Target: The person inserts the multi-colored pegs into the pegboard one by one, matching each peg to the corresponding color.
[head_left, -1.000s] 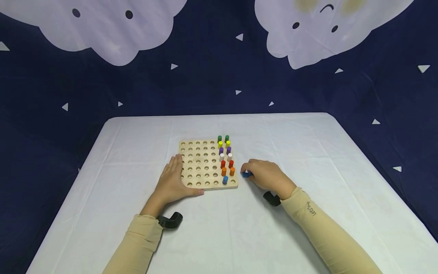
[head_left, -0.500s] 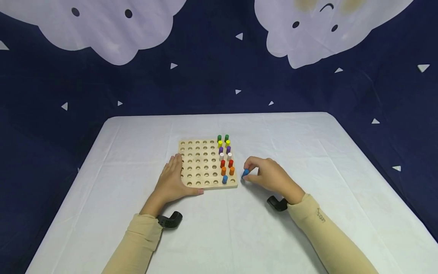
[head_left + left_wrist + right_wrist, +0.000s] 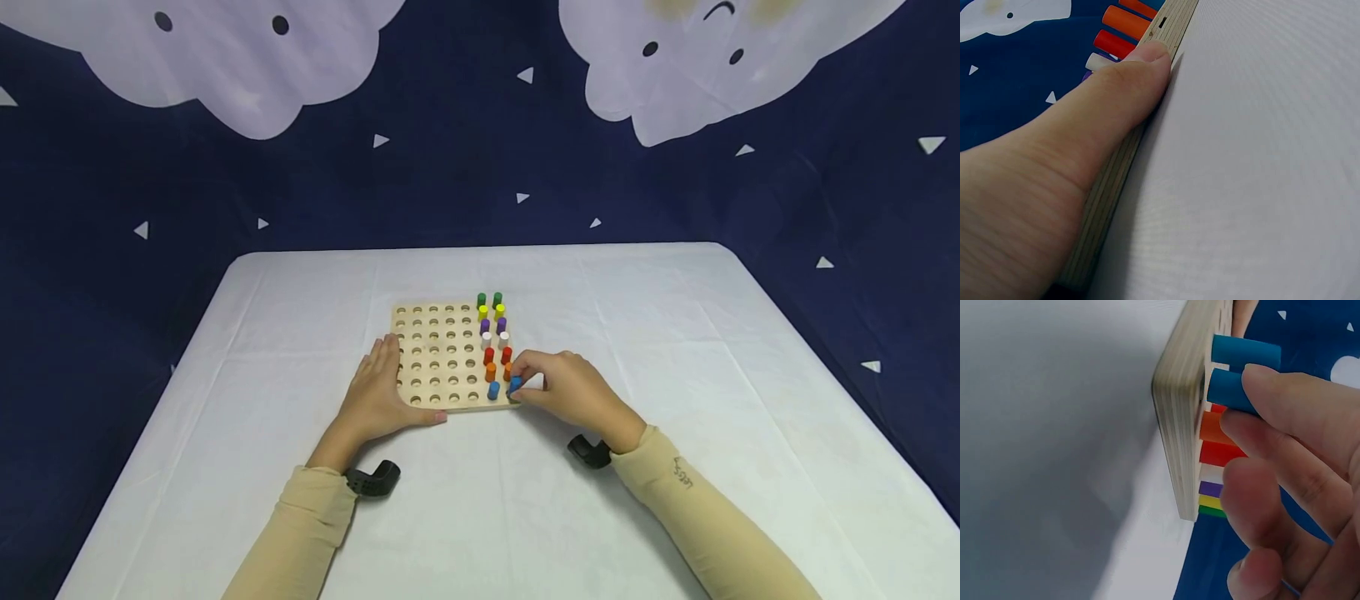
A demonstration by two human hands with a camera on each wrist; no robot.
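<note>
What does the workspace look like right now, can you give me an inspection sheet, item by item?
Surface: table under a white cloth, creased.
Job's things: wooden pegboard lying flat; coloured pegs stand in its two right columns; blue peg at the near right corner hole, beside a second blue peg.
Clutter: nothing seen.
Hands: left hand flat against the pegboard's left edge, thumb along the near edge; right hand pinches the blue peg.
Cables: nothing seen.
Surroundings: dark blue backdrop with pale clouds and triangles.
</note>
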